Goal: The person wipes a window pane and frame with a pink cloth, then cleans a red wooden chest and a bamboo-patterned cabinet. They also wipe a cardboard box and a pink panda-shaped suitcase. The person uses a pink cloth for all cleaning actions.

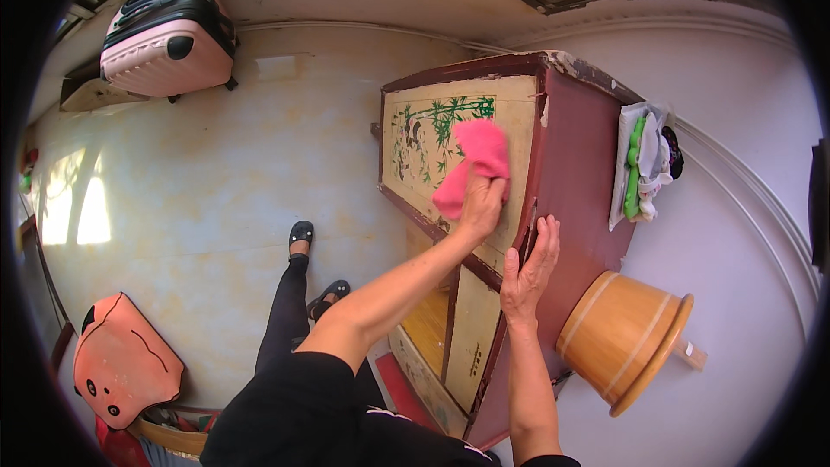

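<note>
My left hand (483, 204) grips a bright pink cloth (487, 146) against the cream door panel of an old wooden cabinet (577, 162). Green bamboo and panda figures decorate the panel (415, 136), partly covered by the cloth. The cabinet's frame and side are dark red, with chipped paint along the edges. My right hand (528, 272), empty and with fingers apart, rests at the cabinet's front edge and side. Below the decorated panel, a compartment with a yellowish wooden surface (425, 324) is visible.
A wooden bucket (622, 344) is beside the cabinet at right. A tray of small items with a green object (634, 168) adjoins the cabinet's side. A pink suitcase (172, 55) is at upper left, a pink animal-faced item (126, 360) at lower left. My feet in black clogs are on the floor (214, 175).
</note>
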A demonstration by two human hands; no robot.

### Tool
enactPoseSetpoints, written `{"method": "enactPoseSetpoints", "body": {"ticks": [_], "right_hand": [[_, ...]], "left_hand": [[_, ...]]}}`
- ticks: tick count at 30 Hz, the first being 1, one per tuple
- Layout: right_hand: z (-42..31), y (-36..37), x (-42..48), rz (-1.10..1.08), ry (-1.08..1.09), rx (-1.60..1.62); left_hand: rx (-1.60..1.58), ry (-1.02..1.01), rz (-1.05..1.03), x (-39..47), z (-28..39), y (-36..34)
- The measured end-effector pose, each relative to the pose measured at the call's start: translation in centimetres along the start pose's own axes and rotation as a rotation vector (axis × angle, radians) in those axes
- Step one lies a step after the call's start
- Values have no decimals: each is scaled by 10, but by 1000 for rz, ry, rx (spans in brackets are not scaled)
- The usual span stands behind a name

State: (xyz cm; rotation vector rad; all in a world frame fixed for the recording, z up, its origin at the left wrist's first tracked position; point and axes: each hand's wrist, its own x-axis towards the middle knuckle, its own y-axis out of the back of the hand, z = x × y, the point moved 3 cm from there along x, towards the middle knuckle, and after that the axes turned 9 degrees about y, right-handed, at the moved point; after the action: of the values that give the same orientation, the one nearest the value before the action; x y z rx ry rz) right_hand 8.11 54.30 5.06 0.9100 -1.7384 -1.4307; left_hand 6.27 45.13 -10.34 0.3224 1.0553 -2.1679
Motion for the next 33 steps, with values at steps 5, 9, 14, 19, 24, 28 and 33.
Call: {"method": "enactPoseSetpoints", "body": {"ticks": [5, 9, 14, 19, 24, 28, 33], "right_hand": [[-1, -1, -1, -4, 13, -11], [-3, -1, 1, 3, 38, 19], [-4, 0, 3, 9, 60, 18], [4, -4, -2, 35, 59, 17], [1, -4, -3, 44, 89, 0], [0, -4, 1, 37, 106, 14], [-2, 1, -4, 52, 59, 51]], "left_hand": [[464, -569, 187, 82, 93, 11], [251, -261, 237, 128, 15, 73], [212, 235, 338, 40, -116, 78], [193, 115, 181, -75, -53, 0], [228, -75, 54, -160, -29, -22], [264, -142, 168, -139, -51, -11], [81, -59, 333, -101, -38, 33]]}}
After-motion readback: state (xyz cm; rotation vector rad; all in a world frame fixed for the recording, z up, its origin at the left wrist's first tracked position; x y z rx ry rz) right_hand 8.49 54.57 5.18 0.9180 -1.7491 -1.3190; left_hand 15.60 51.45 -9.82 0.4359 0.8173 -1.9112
